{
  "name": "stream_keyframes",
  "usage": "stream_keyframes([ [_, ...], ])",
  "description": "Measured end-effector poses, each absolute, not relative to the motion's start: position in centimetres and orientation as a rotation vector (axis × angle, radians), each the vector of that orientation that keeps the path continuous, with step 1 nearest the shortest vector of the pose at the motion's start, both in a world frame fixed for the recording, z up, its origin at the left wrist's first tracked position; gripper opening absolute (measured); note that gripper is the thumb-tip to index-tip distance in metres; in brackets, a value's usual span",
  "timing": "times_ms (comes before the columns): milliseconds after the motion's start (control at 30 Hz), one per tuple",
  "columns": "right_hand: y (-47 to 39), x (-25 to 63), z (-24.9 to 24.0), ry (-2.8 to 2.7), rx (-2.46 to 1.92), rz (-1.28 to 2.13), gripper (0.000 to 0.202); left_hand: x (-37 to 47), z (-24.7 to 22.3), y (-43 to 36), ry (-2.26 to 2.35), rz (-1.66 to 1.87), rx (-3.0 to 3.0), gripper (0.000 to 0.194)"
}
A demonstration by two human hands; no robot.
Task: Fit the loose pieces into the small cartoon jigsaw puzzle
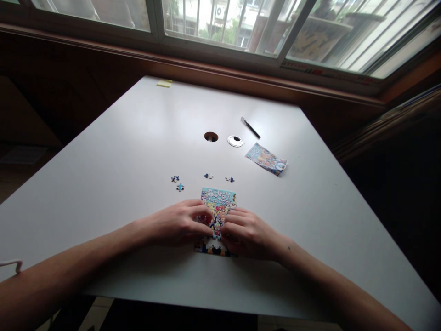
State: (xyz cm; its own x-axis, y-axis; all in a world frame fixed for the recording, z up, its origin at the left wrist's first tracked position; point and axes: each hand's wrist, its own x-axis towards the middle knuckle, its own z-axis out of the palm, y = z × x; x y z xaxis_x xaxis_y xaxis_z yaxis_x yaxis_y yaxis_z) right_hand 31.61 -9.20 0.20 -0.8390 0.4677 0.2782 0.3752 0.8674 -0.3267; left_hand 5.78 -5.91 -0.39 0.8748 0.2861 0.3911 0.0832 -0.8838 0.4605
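Observation:
A small, colourful jigsaw puzzle (218, 197) lies on the white table in front of me, its long side running away from me. Bare white patches show near its lower end. My left hand (188, 220) rests on its left side, thumb and forefinger curled together over the middle. From the right, my right hand (246, 230) bears on the puzzle with bent fingers closed at its surface. Both sets of fingertips almost meet, hiding part of the picture; any single piece under them is hidden. Beyond the puzzle lie loose jigsaw pieces (208, 176), several in all.
A creased picture sheet (267, 159) and a pen (250, 128) lie at the right back. A metal ring cover (235, 141) sits beside a round hole (211, 137) in the tabletop (138, 151). Yellow sticky notes (164, 83) are at the far left corner, below the window.

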Motion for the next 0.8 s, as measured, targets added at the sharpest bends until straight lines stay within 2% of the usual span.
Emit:
stream_keyframes([
  [800,-9.20,31.66,-0.07,-2.683,-0.666,0.430,0.009,5.88,-0.12,-6.00,0.263,0.627,2.639,0.020],
])
